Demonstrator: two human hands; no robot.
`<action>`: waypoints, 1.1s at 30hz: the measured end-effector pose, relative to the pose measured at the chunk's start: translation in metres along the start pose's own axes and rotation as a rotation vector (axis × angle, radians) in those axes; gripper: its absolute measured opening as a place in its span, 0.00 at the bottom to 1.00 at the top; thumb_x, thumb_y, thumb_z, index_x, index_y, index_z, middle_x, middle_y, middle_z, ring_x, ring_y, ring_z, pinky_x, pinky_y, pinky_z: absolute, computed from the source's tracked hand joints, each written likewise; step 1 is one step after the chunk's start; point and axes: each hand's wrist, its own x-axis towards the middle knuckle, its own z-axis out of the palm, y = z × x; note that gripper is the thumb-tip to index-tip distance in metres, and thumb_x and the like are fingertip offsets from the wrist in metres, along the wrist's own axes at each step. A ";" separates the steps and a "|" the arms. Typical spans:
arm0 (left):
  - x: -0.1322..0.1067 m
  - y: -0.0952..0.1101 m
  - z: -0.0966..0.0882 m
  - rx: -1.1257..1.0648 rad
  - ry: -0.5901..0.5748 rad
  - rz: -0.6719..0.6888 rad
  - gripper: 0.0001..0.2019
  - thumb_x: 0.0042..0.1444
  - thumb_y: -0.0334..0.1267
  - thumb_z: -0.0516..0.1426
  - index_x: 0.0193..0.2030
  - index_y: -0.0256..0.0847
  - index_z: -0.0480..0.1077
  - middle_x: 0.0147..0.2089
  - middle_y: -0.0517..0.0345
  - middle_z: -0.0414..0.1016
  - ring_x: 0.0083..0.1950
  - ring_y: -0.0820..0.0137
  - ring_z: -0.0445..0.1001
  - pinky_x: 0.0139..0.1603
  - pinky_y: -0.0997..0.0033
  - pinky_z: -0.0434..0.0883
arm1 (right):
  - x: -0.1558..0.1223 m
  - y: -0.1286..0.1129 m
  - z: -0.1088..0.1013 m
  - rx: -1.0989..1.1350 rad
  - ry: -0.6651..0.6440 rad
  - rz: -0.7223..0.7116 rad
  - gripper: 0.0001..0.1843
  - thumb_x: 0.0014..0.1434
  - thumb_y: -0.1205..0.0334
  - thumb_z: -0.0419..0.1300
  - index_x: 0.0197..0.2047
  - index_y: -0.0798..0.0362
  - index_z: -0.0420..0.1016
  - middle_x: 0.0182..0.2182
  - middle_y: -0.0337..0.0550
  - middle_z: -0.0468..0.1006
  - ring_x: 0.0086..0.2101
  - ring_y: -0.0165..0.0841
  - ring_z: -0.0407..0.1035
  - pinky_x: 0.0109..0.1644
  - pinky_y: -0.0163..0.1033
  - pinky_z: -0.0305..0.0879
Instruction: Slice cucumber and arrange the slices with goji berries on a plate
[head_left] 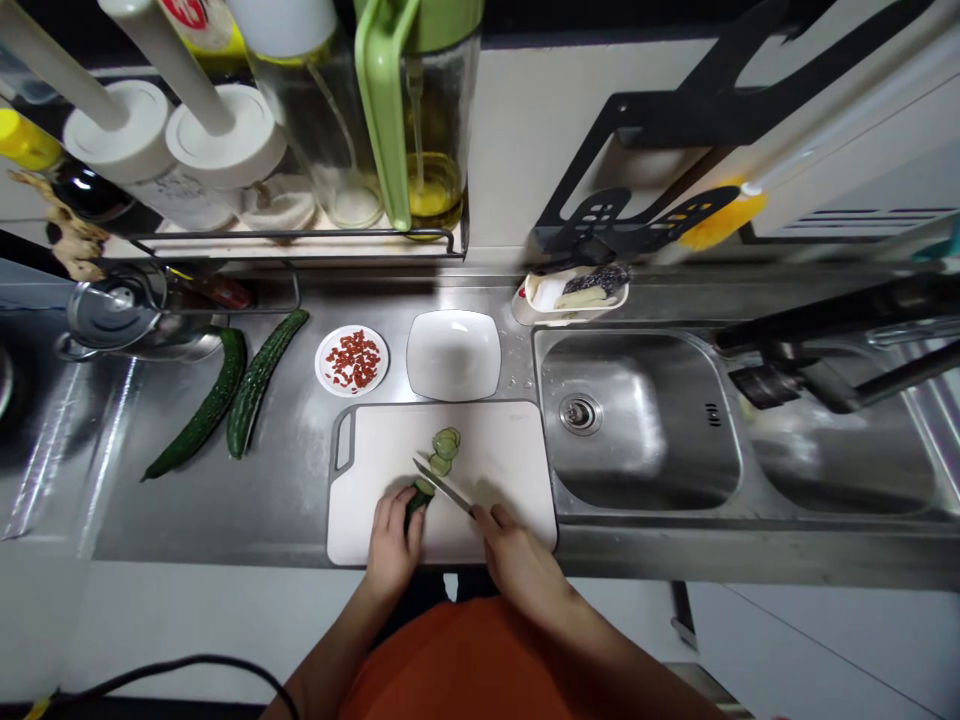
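Left hand (396, 530) grips cucumber piece (423, 488) on near side of cutting board (510, 450); right hand (516, 552) grasps knife (448, 489), blade just right of cut end. Grip so near edge risks nick if blade strays left. Slices (444, 450) beyond could slide if bumped.

Lower centre: rectangular white cutting board (499, 435), round green slices (445, 441) on it. Directly above, square white dish (454, 355); left of that, round white plate (322, 358) holding small red pieces (356, 360). Frame left: two long green cucumbers (259, 390). Frame right: double-basin steel sink (645, 470).
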 end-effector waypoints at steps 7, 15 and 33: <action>0.005 -0.002 -0.004 0.031 -0.032 0.054 0.16 0.58 0.35 0.53 0.53 0.39 0.64 0.51 0.47 0.69 0.55 0.62 0.67 0.56 0.56 0.67 | -0.003 0.000 0.006 0.003 -0.018 0.009 0.27 0.54 0.76 0.43 0.56 0.51 0.60 0.44 0.48 0.69 0.32 0.33 0.70 0.31 0.35 0.55; 0.002 -0.004 -0.005 -0.077 -0.126 -0.019 0.17 0.57 0.36 0.53 0.53 0.38 0.63 0.47 0.49 0.72 0.50 0.64 0.71 0.49 0.62 0.72 | -0.004 0.001 0.008 0.009 -0.012 0.002 0.27 0.55 0.76 0.43 0.57 0.51 0.59 0.44 0.48 0.69 0.33 0.32 0.70 0.32 0.35 0.56; -0.008 -0.012 0.006 0.047 0.047 0.125 0.13 0.57 0.33 0.53 0.49 0.37 0.67 0.48 0.47 0.71 0.53 0.62 0.68 0.55 0.56 0.68 | -0.015 -0.022 -0.004 -0.145 -0.057 -0.010 0.26 0.54 0.79 0.43 0.53 0.50 0.63 0.40 0.46 0.72 0.29 0.32 0.71 0.27 0.33 0.56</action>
